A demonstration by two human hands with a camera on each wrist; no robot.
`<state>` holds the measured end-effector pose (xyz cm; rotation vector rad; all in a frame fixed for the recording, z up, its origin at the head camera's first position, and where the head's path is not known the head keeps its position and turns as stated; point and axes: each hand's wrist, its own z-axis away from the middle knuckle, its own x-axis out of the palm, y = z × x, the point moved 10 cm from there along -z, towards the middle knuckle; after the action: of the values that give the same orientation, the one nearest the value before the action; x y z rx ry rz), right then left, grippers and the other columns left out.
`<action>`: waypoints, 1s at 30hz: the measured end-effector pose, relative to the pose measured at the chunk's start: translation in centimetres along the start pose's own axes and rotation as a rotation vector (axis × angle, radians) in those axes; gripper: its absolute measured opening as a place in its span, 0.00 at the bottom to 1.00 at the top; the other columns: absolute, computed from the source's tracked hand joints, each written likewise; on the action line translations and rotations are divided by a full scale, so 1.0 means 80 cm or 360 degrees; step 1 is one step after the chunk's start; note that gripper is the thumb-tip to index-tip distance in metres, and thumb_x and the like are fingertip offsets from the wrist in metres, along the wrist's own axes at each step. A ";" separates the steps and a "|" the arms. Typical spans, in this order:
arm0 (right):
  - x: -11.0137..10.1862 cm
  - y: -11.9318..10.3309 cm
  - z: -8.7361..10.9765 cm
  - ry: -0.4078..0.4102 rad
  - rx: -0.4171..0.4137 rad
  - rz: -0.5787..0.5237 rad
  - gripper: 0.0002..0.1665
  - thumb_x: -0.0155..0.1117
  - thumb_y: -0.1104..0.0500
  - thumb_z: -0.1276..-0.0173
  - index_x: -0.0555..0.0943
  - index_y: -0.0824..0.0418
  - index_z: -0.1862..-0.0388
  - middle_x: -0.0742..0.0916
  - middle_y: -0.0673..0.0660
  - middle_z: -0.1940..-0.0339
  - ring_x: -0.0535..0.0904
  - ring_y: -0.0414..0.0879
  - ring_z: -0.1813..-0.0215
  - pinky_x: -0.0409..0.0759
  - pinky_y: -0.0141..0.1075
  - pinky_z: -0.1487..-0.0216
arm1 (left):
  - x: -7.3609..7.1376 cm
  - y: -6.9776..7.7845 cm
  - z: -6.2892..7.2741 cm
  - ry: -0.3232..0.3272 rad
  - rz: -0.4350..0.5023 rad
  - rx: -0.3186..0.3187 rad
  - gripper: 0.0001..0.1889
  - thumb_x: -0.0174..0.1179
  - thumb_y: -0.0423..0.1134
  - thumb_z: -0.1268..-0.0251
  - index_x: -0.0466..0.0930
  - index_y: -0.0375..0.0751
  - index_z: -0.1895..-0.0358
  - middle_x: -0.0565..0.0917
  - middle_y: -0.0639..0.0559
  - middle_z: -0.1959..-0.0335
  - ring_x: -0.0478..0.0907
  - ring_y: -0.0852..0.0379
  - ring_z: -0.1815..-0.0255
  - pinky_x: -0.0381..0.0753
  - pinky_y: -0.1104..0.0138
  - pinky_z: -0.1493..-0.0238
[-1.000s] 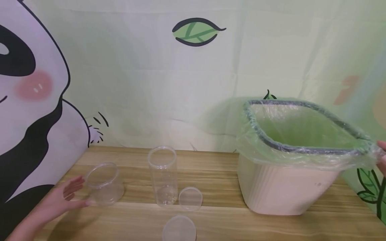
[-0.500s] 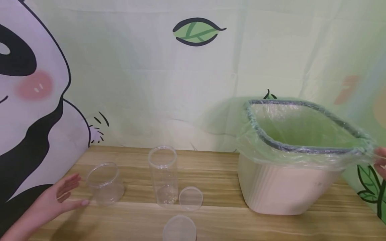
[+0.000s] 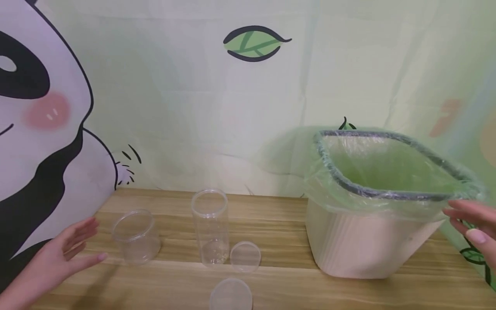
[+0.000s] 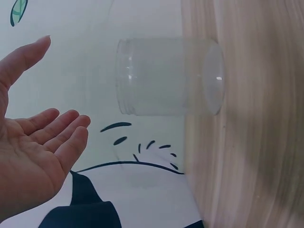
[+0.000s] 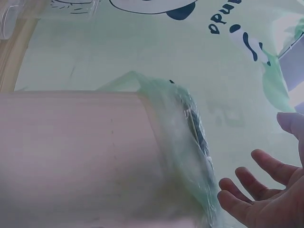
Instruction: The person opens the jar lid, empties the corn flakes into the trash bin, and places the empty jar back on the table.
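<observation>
My left hand (image 3: 58,258) hovers at the left of the table, fingers spread and holding nothing. Just right of it stands a short clear plastic jar (image 3: 137,241) without a lid, which the left wrist view shows sideways as a see-through jar (image 4: 166,78). At the right edge of the head view my right hand (image 3: 476,224) is held loosely beside a cream trash can (image 3: 360,245). A thin green bag (image 3: 387,206) lines the can and is folded over its dark rim. In the right wrist view the fingers of the right hand (image 5: 266,194) are parted, close to the bag's edge.
A tall clear jar (image 3: 211,228) stands upright mid-table. Two round translucent lids lie flat near it, a small lid (image 3: 245,256) beside its base and a larger lid (image 3: 231,296) nearer the front. Behind the wooden table (image 3: 279,241) hangs a printed panda backdrop (image 3: 193,107).
My right hand has come away from the bag's right corner and moved left and into view in front of the can. My left hand has drawn slightly back leftward from the short jar.
</observation>
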<state>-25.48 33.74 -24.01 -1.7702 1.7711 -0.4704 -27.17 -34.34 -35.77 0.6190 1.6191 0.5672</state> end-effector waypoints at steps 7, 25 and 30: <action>0.056 -0.017 0.000 -0.0084 0.0143 -0.0023 0.27 0.39 0.85 0.41 0.58 0.83 0.40 0.71 0.67 0.39 0.72 0.48 0.41 0.68 0.28 0.42 | -0.013 0.028 0.005 0.0120 0.0026 0.0131 0.44 0.63 0.43 0.45 0.47 0.32 0.31 0.62 0.29 0.38 0.54 0.90 0.52 0.58 0.93 0.59; 0.180 -0.036 -0.010 -0.0447 0.0327 0.0042 0.33 0.46 0.84 0.43 0.61 0.75 0.36 0.71 0.59 0.38 0.69 0.41 0.38 0.66 0.24 0.42 | -0.023 0.109 0.014 0.0254 0.0127 0.0450 0.35 0.64 0.35 0.46 0.59 0.44 0.34 0.69 0.65 0.41 0.62 0.83 0.44 0.62 0.90 0.53; 0.212 -0.038 -0.018 -0.0504 0.0284 -0.0054 0.32 0.48 0.83 0.42 0.62 0.73 0.36 0.71 0.60 0.38 0.69 0.42 0.38 0.66 0.24 0.41 | -0.024 0.126 0.013 0.0245 0.0113 0.0448 0.35 0.64 0.37 0.46 0.59 0.47 0.34 0.70 0.55 0.40 0.62 0.82 0.44 0.62 0.89 0.52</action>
<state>-23.08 16.60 -23.58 -1.6487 1.4369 -0.3288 -25.18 -28.21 -27.71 0.8607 1.8455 0.4500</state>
